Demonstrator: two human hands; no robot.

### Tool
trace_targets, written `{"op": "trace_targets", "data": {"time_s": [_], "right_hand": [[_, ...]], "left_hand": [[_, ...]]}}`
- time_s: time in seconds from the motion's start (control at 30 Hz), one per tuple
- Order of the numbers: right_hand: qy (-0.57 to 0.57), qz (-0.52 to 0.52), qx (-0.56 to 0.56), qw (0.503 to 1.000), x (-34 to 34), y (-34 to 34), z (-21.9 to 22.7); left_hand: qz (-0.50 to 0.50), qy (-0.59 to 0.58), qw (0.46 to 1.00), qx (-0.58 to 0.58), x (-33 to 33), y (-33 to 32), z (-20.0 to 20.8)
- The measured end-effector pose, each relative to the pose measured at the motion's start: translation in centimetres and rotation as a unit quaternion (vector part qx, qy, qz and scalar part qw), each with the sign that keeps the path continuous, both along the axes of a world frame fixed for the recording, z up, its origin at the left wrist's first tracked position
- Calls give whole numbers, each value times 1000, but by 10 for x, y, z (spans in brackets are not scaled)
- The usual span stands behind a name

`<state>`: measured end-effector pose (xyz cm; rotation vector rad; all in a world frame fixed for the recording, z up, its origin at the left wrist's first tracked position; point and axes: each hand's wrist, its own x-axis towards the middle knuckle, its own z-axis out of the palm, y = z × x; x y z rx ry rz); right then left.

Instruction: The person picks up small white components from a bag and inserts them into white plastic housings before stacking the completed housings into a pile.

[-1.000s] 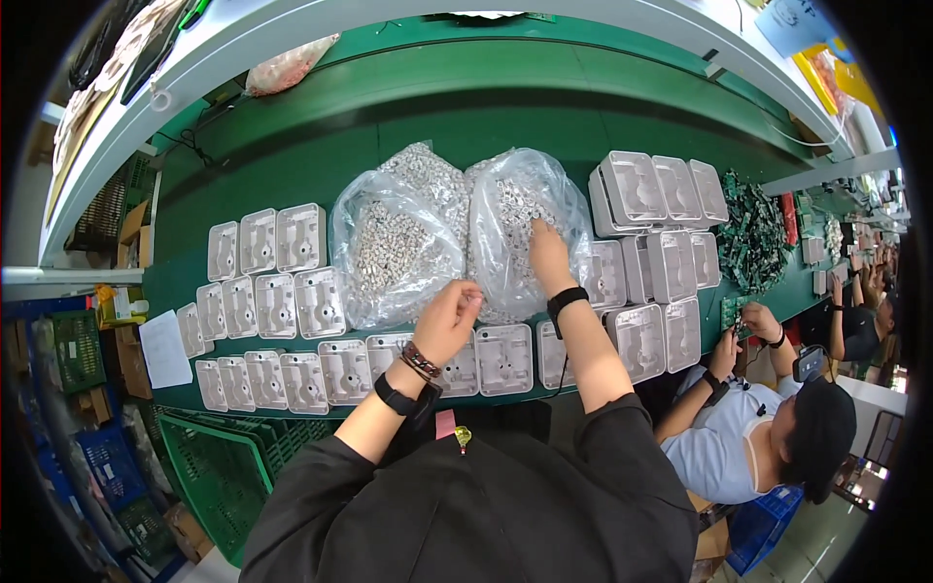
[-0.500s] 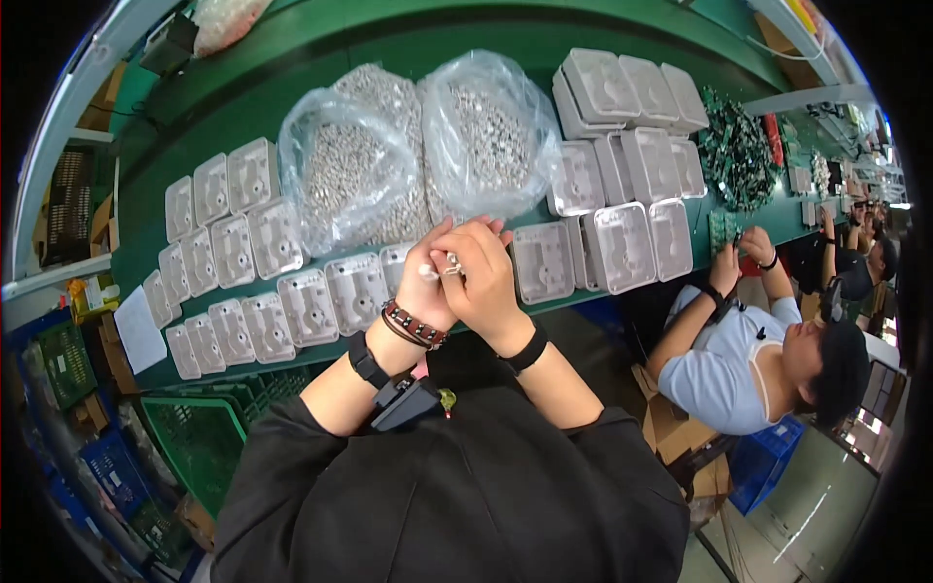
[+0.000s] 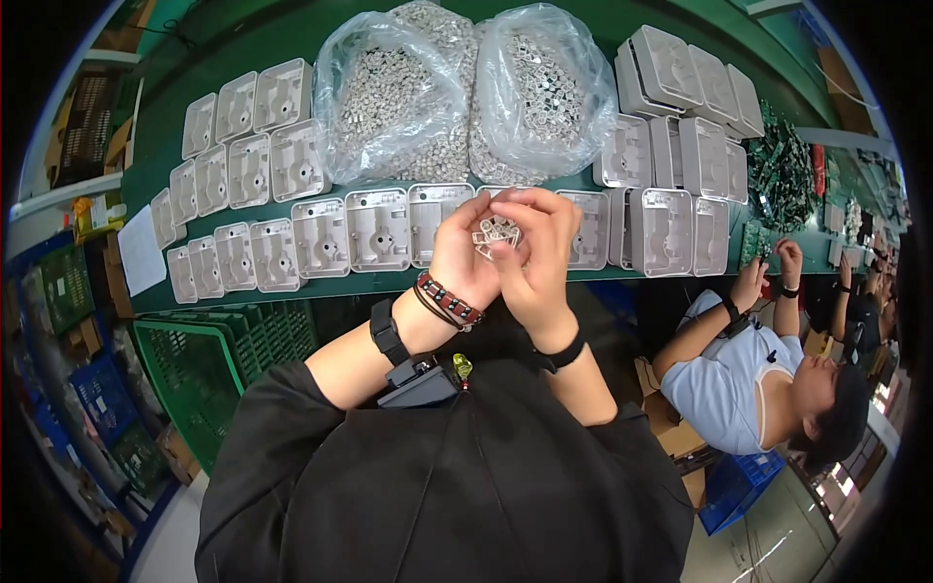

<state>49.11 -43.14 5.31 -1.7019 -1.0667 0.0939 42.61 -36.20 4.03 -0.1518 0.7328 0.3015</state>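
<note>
My left hand [image 3: 465, 260] and my right hand [image 3: 544, 272] are cupped together just in front of the green bench's near edge. Between them lies a small heap of whitish-silver small parts [image 3: 498, 233], whose exact kind is too small to make out. My left palm cradles the parts, while the fingers of my right hand curl around the heap from the other side. Behind my hands, a grey plastic housing [image 3: 435, 216] stands in the nearest row, partly hidden. Farther back are two clear plastic bags, a left bag [image 3: 340, 146] and a right bag [image 3: 593, 117], filled with similar-looking small parts.
Rows of open grey housings [image 3: 321, 236] line the bench [image 3: 369, 284] on the left; stacked housings [image 3: 669, 233] stand on the right. Beyond them lies a pile of green circuit boards [image 3: 777, 165]. A co-worker [image 3: 729, 360] sits at right. Green crates [image 3: 190, 374] stand below left.
The view has tilted, so the bench sits higher in the picture. My cupped hands have opened somewhat, and more of the small parts between them now shows.
</note>
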Motion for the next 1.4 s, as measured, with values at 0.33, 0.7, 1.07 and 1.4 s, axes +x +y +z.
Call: {"op": "trace_targets", "data": {"time_s": [0.33, 0.7, 1.07, 1.4], "right_hand": [[-127, 97, -128, 979, 16, -11, -10], [-46, -9, -107, 993, 75, 28, -52], [-85, 36, -310, 946, 182, 92, -169], [-89, -39, -277, 956, 184, 87, -153]], "left_hand": [[-77, -31, 996, 18, -10, 16, -10], [-30, 15, 999, -43, -23, 34, -36], [-7, -14, 995, -99, -27, 37, -32], [-8, -4, 998, -62, -10, 46, -26]]}}
